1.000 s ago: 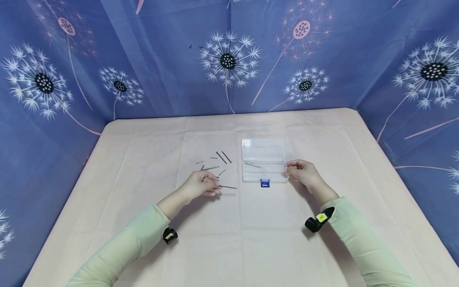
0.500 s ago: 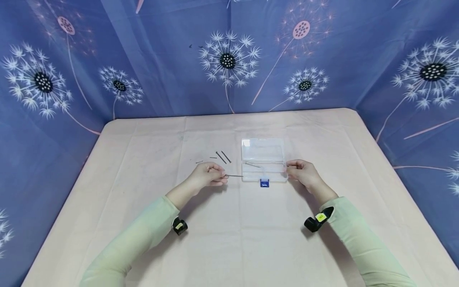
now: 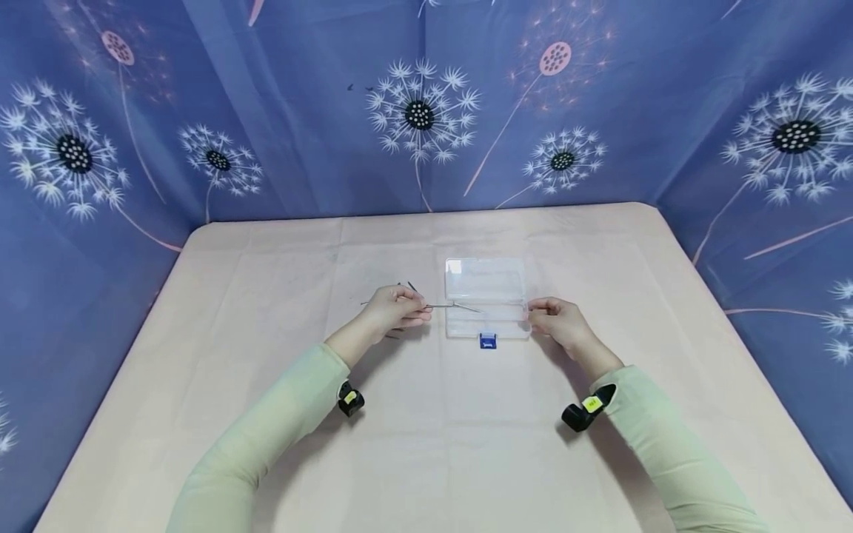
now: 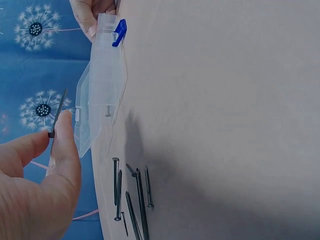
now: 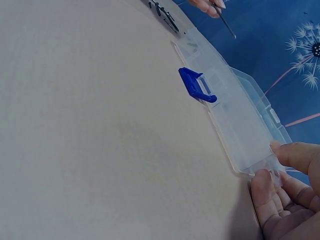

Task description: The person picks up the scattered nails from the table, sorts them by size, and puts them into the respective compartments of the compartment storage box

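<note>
My left hand (image 3: pixel 396 307) pinches a dark nail (image 4: pixel 59 112) by its head end between thumb and fingers. The nail's shaft points right, over the left side of a clear plastic box (image 5: pixel 235 115), which stands with its lid (image 3: pixel 485 277) folded back. A single nail (image 4: pixel 108 111) lies inside the box at its left end. My right hand (image 3: pixel 563 326) grips the box's right end, thumb on the upper edge and fingers below, as the right wrist view shows. On the table, beneath and around my left hand, lie several loose nails (image 4: pixel 141 200) of different lengths.
A blue latch (image 3: pixel 488 340) sticks out from the box's front edge. Pale cloth covers the table (image 3: pixel 426 444). Blue fabric with dandelion prints (image 3: pixel 300 111) hangs behind and at both sides.
My left hand has moved up and to the right with the nail, from beside the loose nails to the box's left edge. My right hand stays at the box's right end.
</note>
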`<state>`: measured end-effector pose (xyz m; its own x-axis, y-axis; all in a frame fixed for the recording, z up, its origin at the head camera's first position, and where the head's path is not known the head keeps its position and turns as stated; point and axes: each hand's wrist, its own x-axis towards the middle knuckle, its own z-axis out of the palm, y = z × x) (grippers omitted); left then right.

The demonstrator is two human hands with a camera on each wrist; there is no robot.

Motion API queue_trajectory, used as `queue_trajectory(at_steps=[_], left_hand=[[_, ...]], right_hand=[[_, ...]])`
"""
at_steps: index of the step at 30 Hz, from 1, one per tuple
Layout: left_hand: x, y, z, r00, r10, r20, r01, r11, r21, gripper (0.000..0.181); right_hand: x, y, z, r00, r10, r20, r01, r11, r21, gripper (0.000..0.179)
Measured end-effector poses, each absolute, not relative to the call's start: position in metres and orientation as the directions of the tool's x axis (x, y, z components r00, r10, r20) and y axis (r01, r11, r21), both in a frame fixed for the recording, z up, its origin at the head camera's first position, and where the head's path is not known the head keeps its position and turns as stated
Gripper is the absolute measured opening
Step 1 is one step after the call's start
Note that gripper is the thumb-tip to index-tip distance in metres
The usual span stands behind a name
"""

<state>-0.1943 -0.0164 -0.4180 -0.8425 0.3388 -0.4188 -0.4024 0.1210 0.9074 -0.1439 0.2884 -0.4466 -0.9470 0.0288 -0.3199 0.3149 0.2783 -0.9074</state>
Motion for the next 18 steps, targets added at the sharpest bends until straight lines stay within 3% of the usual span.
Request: queue_trajectory(at_steps=[18], left_hand=[[-0.213, 0.018, -0.419, -0.849, 0.315, -0.423, -0.390, 0.166, 0.906, 0.023]], right_hand=[[-0.144, 0.288, -0.448, -0.946, 0.036, -0.322, 0.319, 0.276, -0.907, 0.043]])
